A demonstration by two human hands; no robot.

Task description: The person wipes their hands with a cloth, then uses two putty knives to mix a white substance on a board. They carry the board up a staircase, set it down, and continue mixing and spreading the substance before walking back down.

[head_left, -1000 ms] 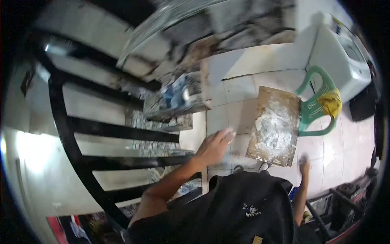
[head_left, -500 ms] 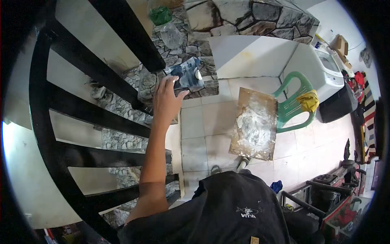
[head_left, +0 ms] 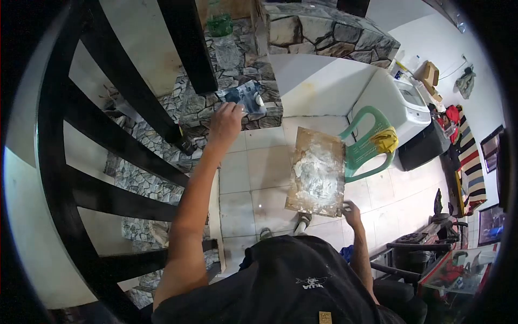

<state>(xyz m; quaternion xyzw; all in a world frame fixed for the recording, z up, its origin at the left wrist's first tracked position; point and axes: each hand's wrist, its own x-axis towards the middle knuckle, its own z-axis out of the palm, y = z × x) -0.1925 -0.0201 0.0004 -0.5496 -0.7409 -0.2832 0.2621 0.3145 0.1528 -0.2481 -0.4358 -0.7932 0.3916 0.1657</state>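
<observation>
My left hand (head_left: 225,123) reaches to the stone-patterned ledge, its fingers curled together at the near-left edge of a blue-and-grey patterned sheet or packet (head_left: 249,100). A small white lump (head_left: 259,101) lies on that sheet. What the left fingertips pinch, if anything, is hidden. My right hand (head_left: 352,214) grips the near-right corner of a brown board (head_left: 294,200). White powdery or pasty material (head_left: 318,173) is smeared over the board's top. Beside the board stands a green plastic chair (head_left: 359,154), with a yellow cloth (head_left: 384,140) draped on it.
Black railing bars (head_left: 124,194) rise on the left, close to my left arm. Clear and green plastic bottles (head_left: 220,26) lie on the ledge. At the right are a white washing machine (head_left: 402,100), a dark bin (head_left: 423,146) and a black metal frame (head_left: 415,256).
My right hand has come into view at the board's corner. My left hand's spread fingers have drawn together at the patterned sheet. The camera view has shifted.
</observation>
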